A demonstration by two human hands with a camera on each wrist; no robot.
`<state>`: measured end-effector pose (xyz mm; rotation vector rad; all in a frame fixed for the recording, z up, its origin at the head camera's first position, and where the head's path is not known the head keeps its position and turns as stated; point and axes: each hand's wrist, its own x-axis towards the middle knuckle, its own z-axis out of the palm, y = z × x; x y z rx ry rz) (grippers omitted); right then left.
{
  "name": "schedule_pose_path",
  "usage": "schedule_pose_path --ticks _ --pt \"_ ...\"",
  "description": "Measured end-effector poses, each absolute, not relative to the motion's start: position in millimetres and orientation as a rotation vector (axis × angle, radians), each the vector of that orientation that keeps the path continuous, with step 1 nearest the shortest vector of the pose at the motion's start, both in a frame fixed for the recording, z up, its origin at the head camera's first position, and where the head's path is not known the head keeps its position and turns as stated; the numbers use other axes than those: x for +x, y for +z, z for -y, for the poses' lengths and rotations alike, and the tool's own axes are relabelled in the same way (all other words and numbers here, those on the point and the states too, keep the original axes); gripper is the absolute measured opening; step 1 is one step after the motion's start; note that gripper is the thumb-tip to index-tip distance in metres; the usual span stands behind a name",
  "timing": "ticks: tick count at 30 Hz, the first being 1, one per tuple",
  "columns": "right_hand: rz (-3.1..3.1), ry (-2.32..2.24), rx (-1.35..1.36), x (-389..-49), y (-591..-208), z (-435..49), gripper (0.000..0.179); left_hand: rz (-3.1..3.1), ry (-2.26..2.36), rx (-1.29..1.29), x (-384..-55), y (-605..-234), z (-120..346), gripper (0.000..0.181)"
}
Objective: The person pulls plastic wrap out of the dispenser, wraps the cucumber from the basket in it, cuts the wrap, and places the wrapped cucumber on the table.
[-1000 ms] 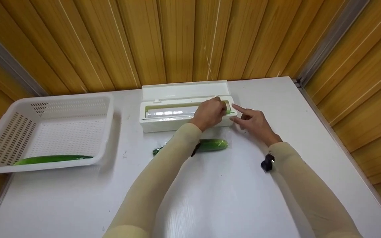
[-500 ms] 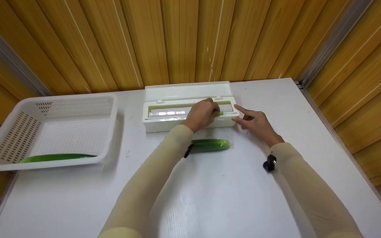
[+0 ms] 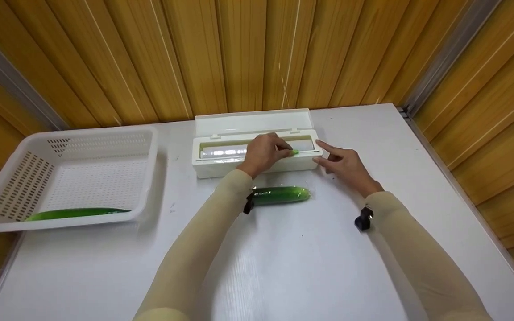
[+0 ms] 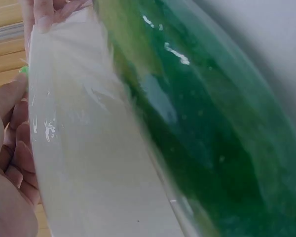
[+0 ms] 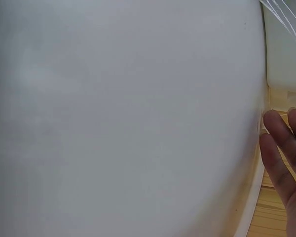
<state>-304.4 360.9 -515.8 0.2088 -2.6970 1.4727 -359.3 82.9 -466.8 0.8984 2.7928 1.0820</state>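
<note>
A white cling film dispenser (image 3: 221,169) stands near the back of the table, its lid (image 3: 252,121) tipped back and a film roll (image 3: 223,151) inside. My left hand (image 3: 261,154) pinches the small green slide cutter (image 3: 295,152) on the dispenser's front edge between thumb and finger. At the right end, my right hand (image 3: 348,168) touches the dispenser, index finger and thumb extended against its corner. A cucumber (image 3: 281,195) under clear film lies just in front, partly hidden by my left forearm. It fills much of the left wrist view.
A white perforated basket (image 3: 147,178) stands at the left, holding a second long green cucumber (image 3: 78,214). Yellow wood-look panels (image 3: 243,58) rise directly behind the white table (image 3: 283,267). Another panelled wall (image 3: 498,147) borders the right side.
My left hand has slid left along the dispenser's front edge, with the green slide cutter shifting left. My right hand has stayed at the right end.
</note>
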Motion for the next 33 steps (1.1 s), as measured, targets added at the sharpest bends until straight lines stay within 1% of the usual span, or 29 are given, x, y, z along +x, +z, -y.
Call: schedule_pose_path --ticks 6,13,22,33 --pt "2.67 1.479 0.22 -304 -517 -363 0.057 -2.77 1.137 0.852 -360 -470 -84 0.016" --pt "2.677 1.467 0.211 -304 -519 -363 0.057 -2.77 1.109 0.86 -362 -469 -92 0.023" --pt "2.665 1.5 0.227 -306 -517 -360 0.058 -2.696 1.22 0.741 -364 -466 -89 0.015" --pt "2.675 1.473 0.225 -306 -518 -360 0.058 -2.728 1.158 0.775 -363 -462 -76 0.016"
